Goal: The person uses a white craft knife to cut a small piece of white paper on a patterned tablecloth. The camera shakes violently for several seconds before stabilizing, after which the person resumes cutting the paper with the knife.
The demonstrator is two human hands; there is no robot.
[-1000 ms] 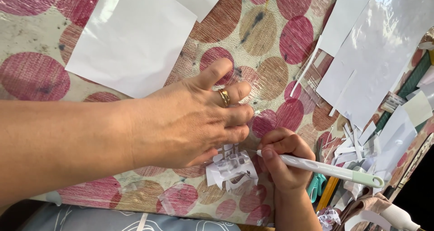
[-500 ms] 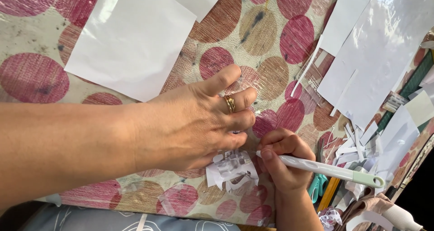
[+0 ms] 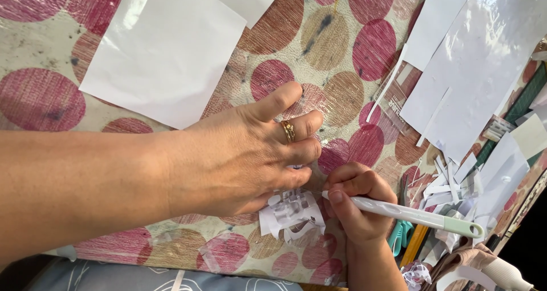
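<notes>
Nearest the camera, the right hand (image 3: 359,211) grips a white craft knife (image 3: 410,214), fingers (image 3: 336,197) pinched tight around its front end, tip hidden at the cutout (image 3: 292,214). That cutout, a small white paper piece, lies on the spotted surface (image 3: 319,29) just under the left hand (image 3: 245,154). The left hand's fingers (image 3: 302,151) are pressed together, flat on the cutout's upper edge, thumb stretched out. Farther off, a paper sheet (image 3: 165,46) lies flat, and scraps (image 3: 450,182) pile to the right.
</notes>
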